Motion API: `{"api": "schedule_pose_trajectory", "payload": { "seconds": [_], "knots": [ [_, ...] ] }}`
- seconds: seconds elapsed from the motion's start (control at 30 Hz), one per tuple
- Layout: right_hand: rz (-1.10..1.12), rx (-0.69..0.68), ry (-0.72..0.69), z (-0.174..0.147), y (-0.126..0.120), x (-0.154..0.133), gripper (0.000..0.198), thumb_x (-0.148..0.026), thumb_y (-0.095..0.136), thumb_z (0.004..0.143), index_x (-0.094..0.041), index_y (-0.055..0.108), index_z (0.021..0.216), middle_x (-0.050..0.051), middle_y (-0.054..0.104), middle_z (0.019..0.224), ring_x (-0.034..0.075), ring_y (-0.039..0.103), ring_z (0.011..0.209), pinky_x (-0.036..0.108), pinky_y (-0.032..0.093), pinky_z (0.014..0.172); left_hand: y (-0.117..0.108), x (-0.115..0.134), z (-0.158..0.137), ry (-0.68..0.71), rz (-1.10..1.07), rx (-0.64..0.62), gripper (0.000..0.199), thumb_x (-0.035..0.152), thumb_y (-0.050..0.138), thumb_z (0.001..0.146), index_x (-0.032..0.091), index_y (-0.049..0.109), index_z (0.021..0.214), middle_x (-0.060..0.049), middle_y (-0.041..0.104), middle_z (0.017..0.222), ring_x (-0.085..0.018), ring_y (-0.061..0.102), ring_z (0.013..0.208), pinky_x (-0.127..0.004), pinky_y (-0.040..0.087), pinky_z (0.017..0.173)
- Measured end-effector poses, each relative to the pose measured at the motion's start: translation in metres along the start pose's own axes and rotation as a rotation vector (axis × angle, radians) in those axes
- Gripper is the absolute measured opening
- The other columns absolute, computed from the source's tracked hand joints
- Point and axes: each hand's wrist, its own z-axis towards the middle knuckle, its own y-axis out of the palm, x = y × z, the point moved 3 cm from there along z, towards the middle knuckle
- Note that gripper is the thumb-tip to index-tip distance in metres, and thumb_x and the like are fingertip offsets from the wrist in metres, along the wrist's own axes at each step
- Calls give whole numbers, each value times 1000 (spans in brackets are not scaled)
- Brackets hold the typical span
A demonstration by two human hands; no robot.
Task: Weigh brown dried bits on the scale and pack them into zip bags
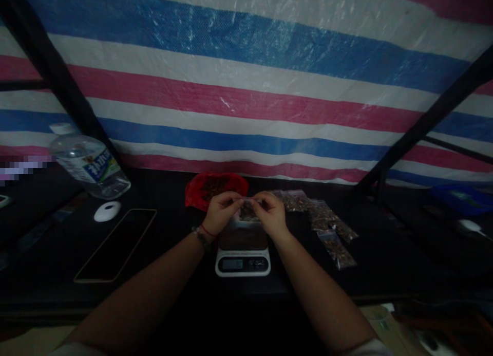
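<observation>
My left hand (221, 213) and right hand (273, 214) pinch the clear plastic bag's (249, 213) top; I should press evenly.

Left hand (220, 212) ungloved. Thin red cord (208, 231) around that wrist; just elbow-ward, a thicker bracelet (203, 242), mostly dark, beaded as far as I can make out in dim light. Right hand (274, 216) ungloved too. Forearms (314, 281) bare. Pale sleeves (372, 349), only their edges visible to me.
</observation>
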Motion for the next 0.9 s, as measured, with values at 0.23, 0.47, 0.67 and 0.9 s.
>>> {"api": "schedule_pose_trajectory", "payload": {
  "seconds": [0.23,0.47,0.67,0.9],
  "knots": [
    [-18,-23,-23,0,2,-4,8,-22,61,76,-20,63,68,1,62,68,15,57,66,27,44,63,2,4,-2,-4,19,-44,20,34,70,71,14,67,72,-4,66,71,-15,60,66,-25,48,63],
    [-28,-69,-21,0,4,-11,9,-22,61,75,-20,64,67,2,62,69,16,59,68,28,45,65,2,8,-2,57,101,-79,14,29,69,71,16,68,70,-5,67,74,-17,62,71,-28,49,70],
    [-37,-74,25,0,5,-8,9,-22,62,75,-21,65,67,2,64,70,16,60,69,29,46,66,2,3,-2,34,99,-65,16,31,69,72,15,67,72,-5,66,74,-16,61,71,-27,49,68],
    [31,14,68,1,2,6,14,-29,65,76,-20,64,65,0,61,66,14,56,63,27,43,61,-1,-4,0,-13,31,-7,22,36,67,73,15,67,72,-4,66,71,-15,60,68,-26,48,65]
  ]
}}
